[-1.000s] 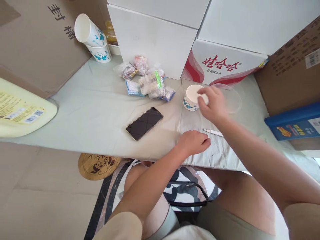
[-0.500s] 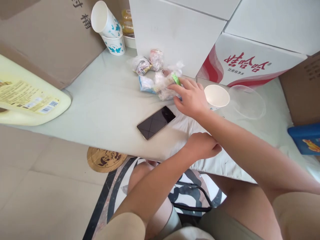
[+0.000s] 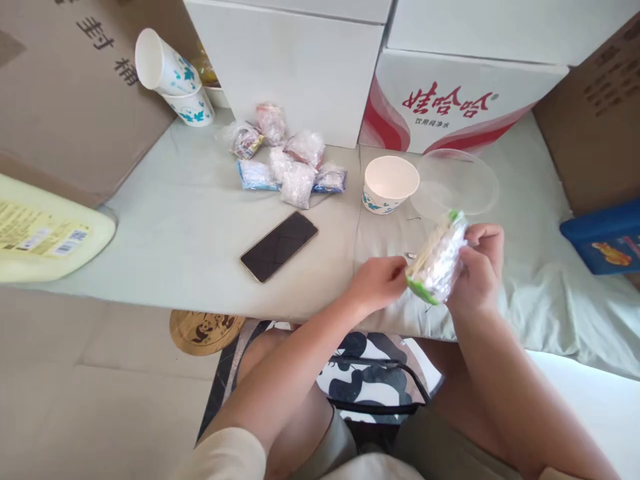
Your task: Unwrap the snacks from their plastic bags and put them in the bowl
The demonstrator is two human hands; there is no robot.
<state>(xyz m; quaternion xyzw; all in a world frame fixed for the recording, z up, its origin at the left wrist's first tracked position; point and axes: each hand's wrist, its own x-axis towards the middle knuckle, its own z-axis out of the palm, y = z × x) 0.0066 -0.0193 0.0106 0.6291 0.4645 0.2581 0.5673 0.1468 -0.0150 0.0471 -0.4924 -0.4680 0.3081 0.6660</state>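
Observation:
My right hand (image 3: pixel 477 267) grips a bubble-wrapped packet (image 3: pixel 437 260) with green ends, tilted above the cloth. Close to the packet's lower left side, my left hand (image 3: pixel 383 283) is closed; a small pale tip shows by its fingers, and what it holds is hidden. I cannot tell whether the left fingers touch the packet. Several small wrapped packets (image 3: pixel 297 183) lie in a heap toward the back, some in bubble wrap. Behind the held packet stand a white paper cup (image 3: pixel 383 205) with blue leaves and a clear plastic bowl (image 3: pixel 473 190).
A dark phone (image 3: pixel 279 247) lies on the pale cloth (image 3: pixel 190 247). Stacked paper cups (image 3: pixel 193 107) stand back left, near a yellow jug (image 3: pixel 55 233). White boxes (image 3: pixel 300 73) line the back. On the right is a blue package (image 3: pixel 605 237).
My right hand has taken the green-ended packet from the heap and brought it right and nearer to me. My left hand stays closed, now beside it. The view has shifted slightly.

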